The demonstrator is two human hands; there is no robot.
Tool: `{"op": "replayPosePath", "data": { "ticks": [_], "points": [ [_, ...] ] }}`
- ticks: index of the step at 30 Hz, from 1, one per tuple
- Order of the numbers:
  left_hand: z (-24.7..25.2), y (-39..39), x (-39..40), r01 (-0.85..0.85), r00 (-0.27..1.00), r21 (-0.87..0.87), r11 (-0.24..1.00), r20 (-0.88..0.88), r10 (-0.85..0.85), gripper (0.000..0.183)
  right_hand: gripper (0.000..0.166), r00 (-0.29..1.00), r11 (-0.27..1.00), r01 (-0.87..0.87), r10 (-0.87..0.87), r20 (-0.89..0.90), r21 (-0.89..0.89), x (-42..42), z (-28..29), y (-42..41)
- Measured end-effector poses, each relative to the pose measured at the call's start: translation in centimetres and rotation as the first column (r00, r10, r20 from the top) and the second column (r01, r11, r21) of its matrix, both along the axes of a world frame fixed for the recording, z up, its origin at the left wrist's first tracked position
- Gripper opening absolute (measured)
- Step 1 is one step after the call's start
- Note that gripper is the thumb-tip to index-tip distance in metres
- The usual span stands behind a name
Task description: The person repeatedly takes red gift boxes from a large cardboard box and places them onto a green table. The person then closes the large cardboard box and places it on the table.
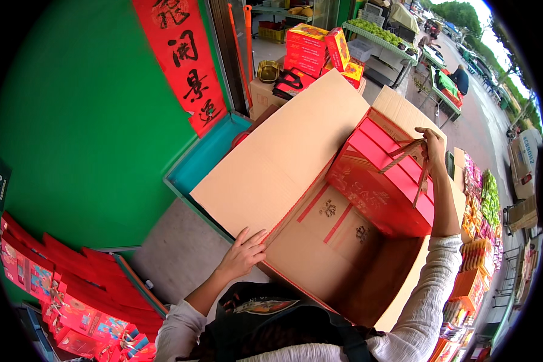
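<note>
A large cardboard box (326,253) stands before me with its flaps spread wide. Red gift bags (380,181) stand side by side in its far right part, against the wall. My right hand (430,147) is closed on the brown cord handles (405,151) above the bags' tops. With spread fingers, my left hand (246,253) rests on the near corner of the broad left flap (280,158) and grips nothing. The box's bare bottom shows two red stripes and dark printed marks; its near right part lies in shadow. The lower ends of the bags are partly hidden inside the box.
Beyond the flap, red and yellow cartons (305,50) are stacked beside a gold tray (268,71). A teal tray (208,151) lies against the green wall (95,113). Red packages (86,312) fill the lower left; packaged goods (477,253) line the right. Two people are far off.
</note>
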State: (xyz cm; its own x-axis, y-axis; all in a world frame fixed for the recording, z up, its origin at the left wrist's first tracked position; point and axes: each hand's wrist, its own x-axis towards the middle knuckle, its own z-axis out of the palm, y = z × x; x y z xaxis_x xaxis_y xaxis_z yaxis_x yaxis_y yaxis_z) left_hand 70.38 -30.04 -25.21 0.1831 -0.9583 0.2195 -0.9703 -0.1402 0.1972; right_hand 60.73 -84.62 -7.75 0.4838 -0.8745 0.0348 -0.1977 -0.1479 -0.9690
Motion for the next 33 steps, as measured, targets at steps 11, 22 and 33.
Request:
{"op": "replayPosePath", "data": {
  "ticks": [11, 22, 33],
  "points": [
    [-0.9, 3.7, -0.1, -0.016, 0.999, -0.012, 1.0, -0.044, 0.016, 0.06, 0.039, 0.881, 0.882, -0.463, 0.469, 0.065, -0.088, -1.0, 24.2, 21.6],
    [-4.0, 13.6, -11.5, -0.319, 0.559, -0.369, 0.873, -0.817, -0.141, 0.137, 0.061, 0.588, 0.68, -0.67, 0.731, 0.346, -0.298, -1.1, 39.1, 49.9],
    [-4.2, 29.8, -12.6, -0.808, 0.158, -0.451, 0.379, -0.785, -0.599, 0.105, 0.043, 0.335, 0.357, -0.931, 0.762, 0.553, 0.072, -2.3, 34.2, 72.1]
  ]
}}
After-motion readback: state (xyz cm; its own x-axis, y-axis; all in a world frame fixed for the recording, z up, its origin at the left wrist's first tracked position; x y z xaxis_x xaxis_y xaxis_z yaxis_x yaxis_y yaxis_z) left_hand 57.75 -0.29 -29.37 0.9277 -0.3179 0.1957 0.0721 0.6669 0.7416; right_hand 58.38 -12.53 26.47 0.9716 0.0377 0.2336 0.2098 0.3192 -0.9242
